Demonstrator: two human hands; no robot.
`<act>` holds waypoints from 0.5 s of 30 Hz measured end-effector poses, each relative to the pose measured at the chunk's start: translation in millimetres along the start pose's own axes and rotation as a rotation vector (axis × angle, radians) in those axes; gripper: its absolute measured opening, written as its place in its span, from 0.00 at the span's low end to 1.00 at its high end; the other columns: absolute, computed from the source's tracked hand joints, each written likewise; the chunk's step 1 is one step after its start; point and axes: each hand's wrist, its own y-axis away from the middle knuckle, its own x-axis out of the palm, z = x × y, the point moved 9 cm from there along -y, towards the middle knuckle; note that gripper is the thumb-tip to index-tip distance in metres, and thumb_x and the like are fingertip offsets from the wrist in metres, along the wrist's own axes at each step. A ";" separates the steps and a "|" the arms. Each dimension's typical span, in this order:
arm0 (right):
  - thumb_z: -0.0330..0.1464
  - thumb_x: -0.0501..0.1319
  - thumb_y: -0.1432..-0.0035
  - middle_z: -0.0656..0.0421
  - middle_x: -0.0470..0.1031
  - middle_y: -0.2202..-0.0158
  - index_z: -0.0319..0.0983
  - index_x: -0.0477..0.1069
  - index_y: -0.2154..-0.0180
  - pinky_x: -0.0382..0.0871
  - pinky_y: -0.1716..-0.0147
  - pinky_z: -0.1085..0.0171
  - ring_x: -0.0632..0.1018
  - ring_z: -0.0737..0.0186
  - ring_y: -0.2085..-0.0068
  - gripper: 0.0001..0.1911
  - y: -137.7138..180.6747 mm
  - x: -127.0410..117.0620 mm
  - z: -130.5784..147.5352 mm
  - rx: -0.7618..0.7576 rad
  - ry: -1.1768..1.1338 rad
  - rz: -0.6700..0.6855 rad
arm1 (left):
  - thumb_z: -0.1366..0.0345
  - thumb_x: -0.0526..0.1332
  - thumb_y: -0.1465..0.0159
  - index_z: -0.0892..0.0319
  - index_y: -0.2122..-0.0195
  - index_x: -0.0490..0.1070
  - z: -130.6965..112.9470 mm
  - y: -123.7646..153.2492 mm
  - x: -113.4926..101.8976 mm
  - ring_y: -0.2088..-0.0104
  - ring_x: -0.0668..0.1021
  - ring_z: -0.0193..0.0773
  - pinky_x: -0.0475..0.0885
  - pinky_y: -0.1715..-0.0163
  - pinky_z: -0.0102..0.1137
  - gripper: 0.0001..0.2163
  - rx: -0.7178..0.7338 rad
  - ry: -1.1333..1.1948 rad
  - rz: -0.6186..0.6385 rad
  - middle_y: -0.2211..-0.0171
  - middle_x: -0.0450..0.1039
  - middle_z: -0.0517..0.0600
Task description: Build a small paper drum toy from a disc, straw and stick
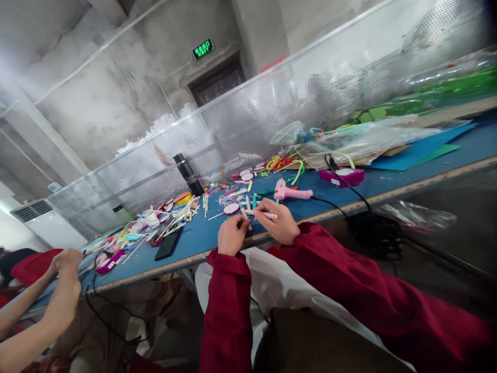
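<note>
A long table (388, 192) with a blue top and a worn, pale front edge runs slantwise across the view. Behind it stands a perforated metal screen (229, 116), and beyond that a stained, bare concrete wall (101, 93) with a dark doorway (217, 82). A white air conditioner (50, 225) shows at the far left.

The person's left hand (232, 235) has its fingertips pinched on a small pale piece (244, 213), just above the table's front edge; what it is, is too small to tell. The right hand (280, 221) has its fingers curled round a pale pink stick (266, 214), its tip near that piece. Just beyond the hands lies 1 round white disc (232, 209) with a red rim. A pink glue gun (291, 191) lies near the right hand, its black cord trailing over the edge.

Farther left are a black phone (169, 245), a heap of coloured craft scraps (135, 230) and a tilted-looking black bottle (189, 174). 2 purple boxes rest near the front edge, 1 at the right (341, 176) and 1 at the left (111, 262), beside a co-worker's hands (70, 264). Blue sheets (423, 146) and clear plastic lie at the right.

Writing: the lit green sign (203, 49) above the doorway reads "EXIT" under Chinese characters. Pale labels on the right-hand purple box are too small to read.
</note>
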 end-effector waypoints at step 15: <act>0.33 0.57 0.40 0.61 0.71 0.74 0.41 0.66 0.73 0.63 0.70 0.66 0.69 0.65 0.72 0.09 -0.4 -0.9 -2.9 0.013 -0.019 -0.016 | 0.58 0.57 0.34 0.57 0.72 0.73 0.3 -0.4 -0.8 0.72 0.71 0.34 0.60 0.70 0.27 0.12 0.006 -0.011 -0.010 0.73 0.75 0.45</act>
